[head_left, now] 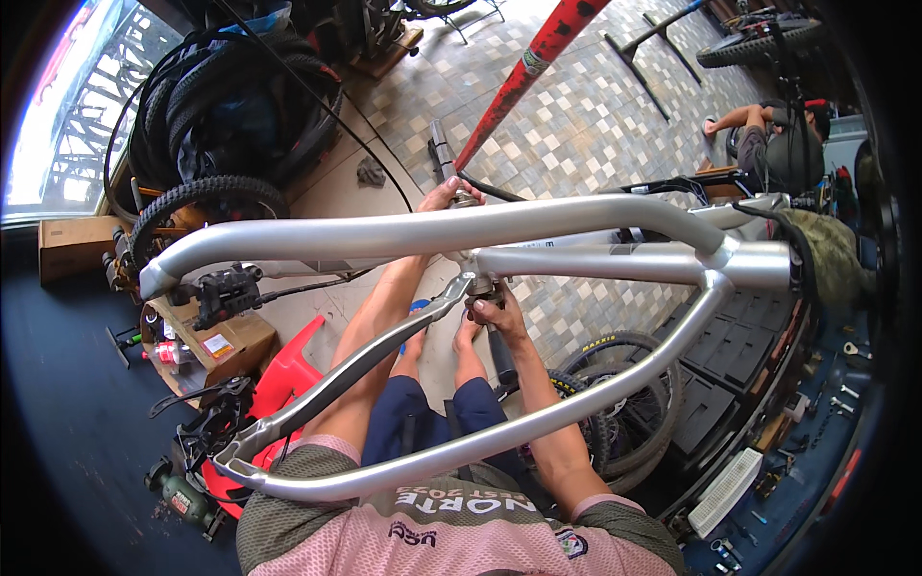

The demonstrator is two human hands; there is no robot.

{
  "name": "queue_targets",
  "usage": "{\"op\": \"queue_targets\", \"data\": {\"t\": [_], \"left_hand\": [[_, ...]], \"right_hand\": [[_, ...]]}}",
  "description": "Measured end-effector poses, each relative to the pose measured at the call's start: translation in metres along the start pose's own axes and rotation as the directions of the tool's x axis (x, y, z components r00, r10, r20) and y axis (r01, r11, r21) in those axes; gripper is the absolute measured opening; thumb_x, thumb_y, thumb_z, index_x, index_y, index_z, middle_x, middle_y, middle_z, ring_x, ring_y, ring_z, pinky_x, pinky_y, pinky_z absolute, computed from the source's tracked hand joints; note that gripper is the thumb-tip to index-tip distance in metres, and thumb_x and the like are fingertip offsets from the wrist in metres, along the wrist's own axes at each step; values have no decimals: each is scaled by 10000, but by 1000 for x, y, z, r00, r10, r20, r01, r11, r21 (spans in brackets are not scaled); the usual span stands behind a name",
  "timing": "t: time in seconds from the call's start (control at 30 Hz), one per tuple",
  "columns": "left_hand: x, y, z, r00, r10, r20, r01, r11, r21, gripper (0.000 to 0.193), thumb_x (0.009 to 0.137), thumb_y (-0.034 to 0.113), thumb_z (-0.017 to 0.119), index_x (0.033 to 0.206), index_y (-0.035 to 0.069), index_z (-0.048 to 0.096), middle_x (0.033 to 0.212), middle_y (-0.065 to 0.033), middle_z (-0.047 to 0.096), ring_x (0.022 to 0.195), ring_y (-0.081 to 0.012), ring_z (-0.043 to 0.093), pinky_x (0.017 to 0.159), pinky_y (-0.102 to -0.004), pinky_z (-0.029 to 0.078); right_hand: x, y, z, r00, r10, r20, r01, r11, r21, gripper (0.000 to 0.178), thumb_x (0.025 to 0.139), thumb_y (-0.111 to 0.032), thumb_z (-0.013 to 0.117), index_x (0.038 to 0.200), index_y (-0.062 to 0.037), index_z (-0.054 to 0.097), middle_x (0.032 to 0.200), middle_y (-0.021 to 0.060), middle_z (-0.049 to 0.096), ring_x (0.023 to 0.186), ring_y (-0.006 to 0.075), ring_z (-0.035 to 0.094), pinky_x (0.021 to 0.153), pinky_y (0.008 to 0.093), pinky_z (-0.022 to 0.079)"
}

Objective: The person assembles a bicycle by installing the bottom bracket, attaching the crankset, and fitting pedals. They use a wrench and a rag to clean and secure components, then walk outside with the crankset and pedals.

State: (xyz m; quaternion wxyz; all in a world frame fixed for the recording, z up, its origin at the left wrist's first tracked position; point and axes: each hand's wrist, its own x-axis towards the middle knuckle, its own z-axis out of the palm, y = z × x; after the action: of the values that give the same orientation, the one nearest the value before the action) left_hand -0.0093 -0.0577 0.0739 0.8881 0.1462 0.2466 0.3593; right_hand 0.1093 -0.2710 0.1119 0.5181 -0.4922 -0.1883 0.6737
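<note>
A bare silver bicycle frame (384, 233) stretches across in front of me, its long tubes passing over my arms. My left hand (449, 194) reaches beyond the top tube, fingers closed around a metal fitting (464, 200) near the foot of a red pole. On the nearer side, my right hand (499, 315) grips a metal tool by the junction at the frame's middle. A black handle (500, 357) of that tool hangs below the hand. Tubes partly hide both forearms. Exactly what the left fingers hold is hard to make out.
The red pole (526, 72) slants away beyond the frame. Tyres (230, 106) hang at left; cardboard boxes (226, 341) and a red plastic chair (296, 370) are nearer. Wheels (634, 403) lean at right, beside dark cases (735, 341) and a tool board (816, 451). Another person (783, 144) sits far right.
</note>
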Motion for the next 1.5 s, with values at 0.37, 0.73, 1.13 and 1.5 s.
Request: {"op": "queue_targets", "data": {"t": [0.37, 0.73, 1.13, 1.5], "left_hand": [[30, 20, 13, 991, 43, -125, -48, 998, -39, 337, 1061, 384, 597, 1127, 54, 619, 926, -112, 673, 812, -199, 644, 615, -331, 564], [52, 72, -26, 926, 205, -317, -221, 975, -16, 403, 960, 427, 741, 994, 91, 522, 869, -134, 636, 720, -273, 687, 443, -266, 541], [-181, -165, -75, 708, -388, -590, 345, 919, -191, 544, 944, 503, 735, 1145, 115, 411, 793, -167, 570, 597, -277, 598, 415, -281, 501], [-258, -300, 144, 854, -442, -274, 423, 897, -130, 460, 921, 435, 790, 1057, 152, 453, 854, -116, 578, 736, -291, 648, 463, -257, 499]], "right_hand": [[-81, 21, -10, 987, 83, -139, -115, 964, -240, 669, 812, -214, 858, 1351, -30, 507, 956, 27, 634, 836, 96, 608, 752, 285, 518], [-310, 89, -30, 946, 78, -314, -191, 919, -345, 651, 711, -235, 898, 1257, -79, 581, 1043, 11, 604, 965, 114, 563, 866, 285, 470], [-481, 98, 35, 833, 178, -524, -312, 933, -179, 495, 758, -285, 888, 1125, -80, 627, 773, -20, 655, 701, 67, 577, 649, 263, 473], [-615, 127, 50, 767, -89, -635, -132, 947, -293, 512, 734, -324, 890, 1101, -57, 654, 708, 31, 692, 670, 103, 639, 631, 311, 499]]}}
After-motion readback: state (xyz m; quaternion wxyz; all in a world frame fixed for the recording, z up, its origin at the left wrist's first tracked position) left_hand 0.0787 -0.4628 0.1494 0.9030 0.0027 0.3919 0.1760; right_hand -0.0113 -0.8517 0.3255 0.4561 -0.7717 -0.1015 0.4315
